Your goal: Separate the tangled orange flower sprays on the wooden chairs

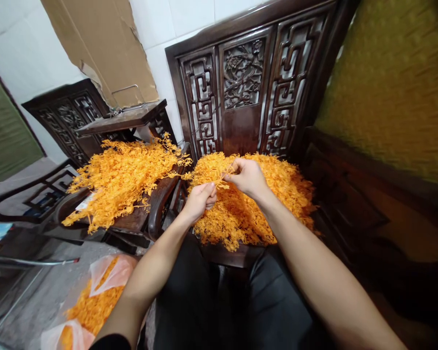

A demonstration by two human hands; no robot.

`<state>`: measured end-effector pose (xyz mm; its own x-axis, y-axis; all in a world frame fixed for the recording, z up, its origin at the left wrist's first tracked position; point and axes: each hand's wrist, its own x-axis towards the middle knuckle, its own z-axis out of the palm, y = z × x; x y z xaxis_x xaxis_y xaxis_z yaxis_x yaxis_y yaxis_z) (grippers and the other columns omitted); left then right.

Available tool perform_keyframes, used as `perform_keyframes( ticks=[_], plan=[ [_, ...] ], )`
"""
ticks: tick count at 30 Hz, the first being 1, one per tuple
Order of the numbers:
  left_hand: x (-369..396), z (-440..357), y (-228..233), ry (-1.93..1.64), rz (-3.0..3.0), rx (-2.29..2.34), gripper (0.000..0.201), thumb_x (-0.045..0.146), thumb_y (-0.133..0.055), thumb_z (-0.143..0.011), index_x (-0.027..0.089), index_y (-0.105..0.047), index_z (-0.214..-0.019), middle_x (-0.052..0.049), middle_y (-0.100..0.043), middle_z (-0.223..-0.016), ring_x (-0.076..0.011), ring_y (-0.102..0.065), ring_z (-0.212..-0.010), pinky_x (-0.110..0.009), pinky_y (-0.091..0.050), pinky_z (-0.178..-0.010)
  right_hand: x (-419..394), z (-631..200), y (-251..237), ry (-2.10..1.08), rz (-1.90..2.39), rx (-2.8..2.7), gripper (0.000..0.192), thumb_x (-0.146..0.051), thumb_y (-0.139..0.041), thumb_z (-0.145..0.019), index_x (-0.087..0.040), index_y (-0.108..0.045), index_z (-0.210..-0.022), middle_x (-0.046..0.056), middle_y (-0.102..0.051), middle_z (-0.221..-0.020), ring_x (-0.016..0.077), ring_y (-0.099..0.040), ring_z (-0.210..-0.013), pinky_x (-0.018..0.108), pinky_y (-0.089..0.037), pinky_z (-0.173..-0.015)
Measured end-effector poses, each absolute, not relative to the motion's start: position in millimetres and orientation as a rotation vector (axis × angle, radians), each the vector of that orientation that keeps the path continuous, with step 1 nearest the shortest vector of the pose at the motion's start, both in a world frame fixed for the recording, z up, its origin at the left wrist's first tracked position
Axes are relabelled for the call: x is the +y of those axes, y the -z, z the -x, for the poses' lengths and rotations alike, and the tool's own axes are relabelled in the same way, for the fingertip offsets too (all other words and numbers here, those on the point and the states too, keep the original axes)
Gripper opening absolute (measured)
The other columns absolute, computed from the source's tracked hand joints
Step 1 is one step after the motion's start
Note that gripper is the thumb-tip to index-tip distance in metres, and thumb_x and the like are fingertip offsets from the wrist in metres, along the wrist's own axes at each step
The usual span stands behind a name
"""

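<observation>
- Orange, frilly and tangled: a large heap of curly strands (219, 226) across the seat of the carved chair (241, 129), in dark glossy wood with a lattice back and a floral panel.
- Over the seat of the carved chair, in front of its back: a loose strand (221, 183) of the same orange stuff, gripped at two places.
- Towards the left arm of the carved chair: left hand (201, 200), fingers curled in and thumb pressed down, grasping the loose strand.
- Closer to the back of the carved chair: right hand (248, 177), pinching the same strand between thumb and forefinger.
- Left of the carved chair: a second orange heap (120, 177), spread over a second chair (63, 117), with stray pieces reaching towards the carved chair.
- Behind and left of the carved chair: a dark side table (120, 118) with a bent wire piece (126, 88) on top; beyond, a cardboard sheet (102, 48) against a white tiled wall (173, 22).
- On the floor, front left of the carved chair: a pinkish plastic bag (113, 272), with more orange pieces (98, 308) inside.
- Directly before the carved chair: dark trousers (277, 291) on the person's legs.
- Right of the carved chair: an olive-yellow surface (394, 97), blurred, material unclear.
</observation>
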<state>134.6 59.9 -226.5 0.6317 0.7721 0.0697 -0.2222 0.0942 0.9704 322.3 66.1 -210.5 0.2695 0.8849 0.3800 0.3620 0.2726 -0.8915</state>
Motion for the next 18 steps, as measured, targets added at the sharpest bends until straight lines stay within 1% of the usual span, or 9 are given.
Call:
perform_keyframes(
  ticks=[2,4,7,10,12,13,15,17,18],
  plan=[
    [53.6,-135.1,223.2,-0.786,-1.237,0.505,0.052,0.059,-0.071,-0.085,0.019,-0.043,-0.067,0.010,-0.029,-0.048,-0.0033,-0.018,-0.041,-0.019,-0.012,-0.042,76.1,-333.6,217.6,-0.387,1.427,-1.271,0.029,-0.021,-0.080,-0.064,-0.020,-0.052,-0.056,-0.002,-0.058,-0.059,0.0149,-0.055,-0.061,0.029,-0.043,-0.061],
    [49.6,-135.3,219.3,-0.819,-1.172,0.447,0.051,0.056,-0.072,-0.086,0.019,-0.043,-0.067,0.009,-0.029,-0.048,-0.0038,-0.019,-0.042,-0.018,-0.013,-0.042,84.4,-349.5,228.1,-0.368,1.463,-1.101,0.028,-0.022,-0.080,-0.064,-0.020,-0.053,-0.058,0.000,-0.061,-0.062,0.0173,-0.059,-0.064,0.030,-0.046,-0.063],
    [53.1,-135.0,213.5,-0.864,-1.011,0.398,0.052,0.056,-0.071,-0.088,0.019,-0.040,-0.068,0.009,-0.030,-0.050,-0.0042,-0.019,-0.042,-0.018,-0.013,-0.041,89.1,-371.4,246.5,-0.599,1.336,-0.878,0.040,-0.037,-0.089,-0.059,-0.022,-0.053,-0.064,0.001,-0.062,-0.064,0.0188,-0.062,-0.065,0.032,-0.051,-0.061],
    [61.2,-132.9,209.2,-0.888,-0.868,0.370,0.060,0.065,-0.069,-0.085,0.020,-0.034,-0.068,0.010,-0.027,-0.053,-0.0037,-0.015,-0.043,-0.018,-0.013,-0.040,86.4,-379.2,257.8,-0.787,1.309,-0.944,0.048,-0.054,-0.092,-0.053,-0.019,-0.061,-0.066,0.003,-0.064,-0.063,0.0167,-0.060,-0.060,0.032,-0.050,-0.058],
    [62.6,-131.1,208.2,-0.932,-0.842,0.335,0.064,0.067,-0.075,-0.079,0.020,-0.032,-0.069,0.010,-0.026,-0.056,-0.0033,-0.015,-0.044,-0.018,-0.014,-0.041,83.9,-377.1,257.5,-0.810,1.353,-0.993,0.052,-0.062,-0.089,-0.054,-0.018,-0.066,-0.067,0.004,-0.066,-0.065,0.0173,-0.060,-0.062,0.032,-0.050,-0.059],
    [61.8,-130.6,208.5,-0.955,-0.857,0.325,0.066,0.064,-0.081,-0.074,0.021,-0.031,-0.070,0.010,-0.027,-0.057,-0.0030,-0.016,-0.045,-0.017,-0.014,-0.042,82.8,-375.0,255.1,-0.818,1.356,-0.994,0.053,-0.065,-0.087,-0.057,-0.018,-0.068,-0.069,0.005,-0.068,-0.069,0.0188,-0.063,-0.066,0.032,-0.051,-0.060],
    [59.7,-131.9,210.7,-1.003,-0.928,0.361,0.069,0.052,-0.092,-0.064,0.021,-0.031,-0.071,0.011,-0.030,-0.060,-0.0027,-0.020,-0.047,-0.017,-0.015,-0.044,80.5,-370.3,247.5,-0.867,1.333,-0.992,0.052,-0.068,-0.083,-0.062,-0.018,-0.069,-0.072,0.008,-0.073,-0.079,0.0222,-0.068,-0.080,0.033,-0.054,-0.066],
    [61.0,-137.2,214.2,-1.096,-1.049,0.485,0.069,0.041,-0.096,-0.060,0.021,-0.031,-0.072,0.010,-0.037,-0.062,-0.0031,-0.027,-0.049,-0.018,-0.020,-0.046,76.8,-366.2,238.9,-0.962,1.300,-1.047,0.050,-0.066,-0.081,-0.067,-0.019,-0.068,-0.075,0.010,-0.075,-0.087,0.0232,-0.069,-0.090,0.033,-0.056,-0.071],
    [63.8,-141.2,216.1,-1.154,-1.134,0.569,0.066,0.038,-0.096,-0.061,0.021,-0.033,-0.071,0.009,-0.043,-0.063,-0.0038,-0.032,-0.051,-0.019,-0.025,-0.048,74.2,-364.4,235.1,-1.027,1.286,-1.095,0.048,-0.065,-0.081,-0.069,-0.019,-0.068,-0.075,0.010,-0.075,-0.090,0.0228,-0.068,-0.092,0.033,-0.056,-0.073]
  ],
)
